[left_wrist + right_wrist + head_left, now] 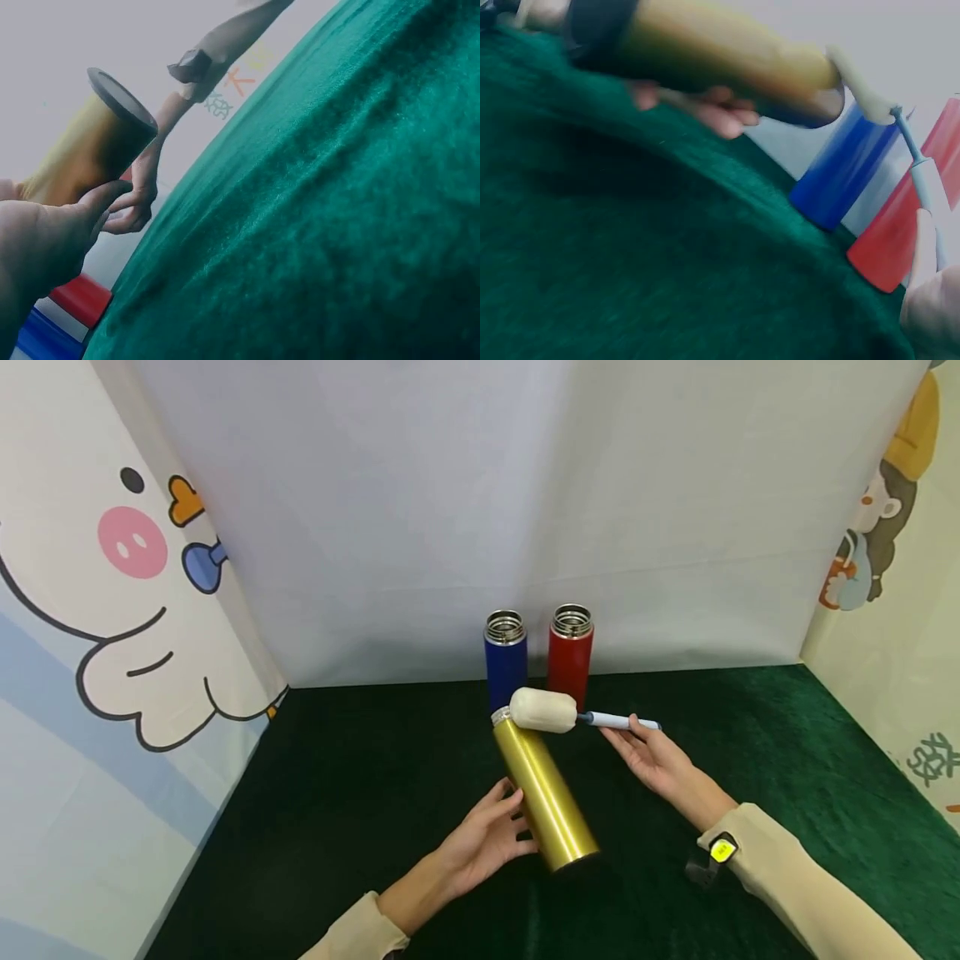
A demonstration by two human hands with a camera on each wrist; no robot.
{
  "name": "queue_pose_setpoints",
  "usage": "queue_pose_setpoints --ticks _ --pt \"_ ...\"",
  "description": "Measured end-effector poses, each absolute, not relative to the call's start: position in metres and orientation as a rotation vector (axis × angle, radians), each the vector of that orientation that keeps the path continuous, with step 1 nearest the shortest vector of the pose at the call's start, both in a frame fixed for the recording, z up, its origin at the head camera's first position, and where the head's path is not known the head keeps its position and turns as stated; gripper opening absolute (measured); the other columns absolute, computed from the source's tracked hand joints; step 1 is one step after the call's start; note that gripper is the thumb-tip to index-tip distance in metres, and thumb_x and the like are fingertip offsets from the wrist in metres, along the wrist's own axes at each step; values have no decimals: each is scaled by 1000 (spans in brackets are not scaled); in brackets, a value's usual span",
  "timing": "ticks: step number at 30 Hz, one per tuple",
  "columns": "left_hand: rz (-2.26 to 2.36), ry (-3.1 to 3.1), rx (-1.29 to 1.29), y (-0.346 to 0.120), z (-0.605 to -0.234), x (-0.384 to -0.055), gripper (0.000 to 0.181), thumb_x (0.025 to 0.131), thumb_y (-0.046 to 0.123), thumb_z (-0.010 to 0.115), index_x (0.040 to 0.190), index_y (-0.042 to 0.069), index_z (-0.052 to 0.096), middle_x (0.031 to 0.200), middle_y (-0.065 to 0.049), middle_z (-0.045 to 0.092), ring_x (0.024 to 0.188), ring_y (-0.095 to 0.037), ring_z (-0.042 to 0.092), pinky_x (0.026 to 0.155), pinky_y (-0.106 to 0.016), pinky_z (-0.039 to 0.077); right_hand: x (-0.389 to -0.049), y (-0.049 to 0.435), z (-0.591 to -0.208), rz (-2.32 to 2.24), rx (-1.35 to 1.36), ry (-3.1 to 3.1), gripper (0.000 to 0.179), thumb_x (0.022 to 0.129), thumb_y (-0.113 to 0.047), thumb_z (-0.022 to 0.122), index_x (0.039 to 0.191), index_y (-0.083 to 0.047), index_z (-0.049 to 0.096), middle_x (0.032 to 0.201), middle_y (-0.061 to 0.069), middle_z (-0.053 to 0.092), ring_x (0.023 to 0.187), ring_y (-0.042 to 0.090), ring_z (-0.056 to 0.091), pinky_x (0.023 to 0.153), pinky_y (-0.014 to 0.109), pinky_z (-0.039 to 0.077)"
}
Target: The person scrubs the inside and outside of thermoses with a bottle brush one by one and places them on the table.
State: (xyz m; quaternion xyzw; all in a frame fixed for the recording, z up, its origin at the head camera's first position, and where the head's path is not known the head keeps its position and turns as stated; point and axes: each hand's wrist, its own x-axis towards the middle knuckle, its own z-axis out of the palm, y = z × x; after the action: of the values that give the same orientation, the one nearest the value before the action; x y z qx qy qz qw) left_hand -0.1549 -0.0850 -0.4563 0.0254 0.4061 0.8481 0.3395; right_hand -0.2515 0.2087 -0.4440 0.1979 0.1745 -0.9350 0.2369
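My left hand grips a gold bottle by its lower part, thumb on the near side. The bottle is tilted, its mouth pointing up and to the left in the head view, its dark base facing the left wrist camera. In my right hand is a bottle brush, its light blue handle pinched between thumb and fingers. The brush's white sponge head lies across the front of the bottle's mouth; whether they touch I cannot tell.
A blue bottle and a red bottle stand upright and uncapped side by side at the back. Dark green cloth covers the table. A pale curtain hangs behind, with printed panels at the sides.
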Motion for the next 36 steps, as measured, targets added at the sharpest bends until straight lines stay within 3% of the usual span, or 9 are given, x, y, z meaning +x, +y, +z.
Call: queue_pose_setpoints --ticks 3,6,12,17,21,28,32,34,36 --pt "2219 1051 73 -85 -455 -156 54 109 30 45 156 26 19 145 -4 45 134 -25 47 116 -52 39 -242 215 -447 -2511 495 557 67 105 -16 50 159 -31 13 121 13 61 122 23 66 116 24 41" --pt "2254 1077 92 -84 -455 -158 58 109 29 47 158 28 15 144 -2 45 132 -22 47 111 -48 43 -231 223 -450 -2462 430 619 52 106 -16 49 150 -26 22 112 14 64 101 26 72 112 26 46" --pt "2332 1073 58 -86 -454 -161 61 108 29 48 157 33 13 145 -4 39 133 -24 44 111 -46 44 -218 242 -455 -2384 323 689 19 108 -14 46 126 -11 50 118 14 63 106 26 71 106 30 53" --pt "2306 1073 32 -89 -452 -162 59 108 36 46 158 26 16 145 -4 40 135 -24 45 116 -47 40 -214 255 -461 -2347 286 724 22 109 -16 45 112 -8 65 116 10 64 107 20 70 101 27 55" --pt "2238 1125 28 -89 -454 -163 61 108 42 46 158 20 21 145 -2 46 135 -21 49 120 -52 36 -219 254 -461 -2384 341 743 18 108 -16 47 125 -13 54 114 7 64 102 17 71 99 24 55" --pt "2180 1095 59 -86 -455 -157 52 109 37 46 154 22 26 144 -2 50 133 -21 54 114 -51 45 -244 226 -448 -2510 454 645 65 105 -16 52 156 -33 15 117 10 64 108 24 72 111 24 46" --pt "2165 1056 60 -83 -453 -154 55 108 39 47 155 23 24 144 -1 50 132 -19 54 112 -47 48 -254 207 -441 -2578 526 557 72 105 -16 49 162 -34 8 157 2 40 147 16 43 116 26 39" --pt "2167 1071 51 -82 -453 -154 57 107 40 49 155 23 24 144 -1 50 131 -19 54 110 -46 49 -255 201 -439 -2594 560 498 73 106 -16 46 163 -35 5 168 -3 22 154 9 22 118 26 35" --pt "2179 1085 34 -82 -454 -153 58 106 40 51 155 24 24 144 -1 50 130 -19 55 109 -45 50 -254 198 -440 -2587 572 474 72 107 -17 44 164 -35 4 170 -7 14 155 9 21 119 26 34"
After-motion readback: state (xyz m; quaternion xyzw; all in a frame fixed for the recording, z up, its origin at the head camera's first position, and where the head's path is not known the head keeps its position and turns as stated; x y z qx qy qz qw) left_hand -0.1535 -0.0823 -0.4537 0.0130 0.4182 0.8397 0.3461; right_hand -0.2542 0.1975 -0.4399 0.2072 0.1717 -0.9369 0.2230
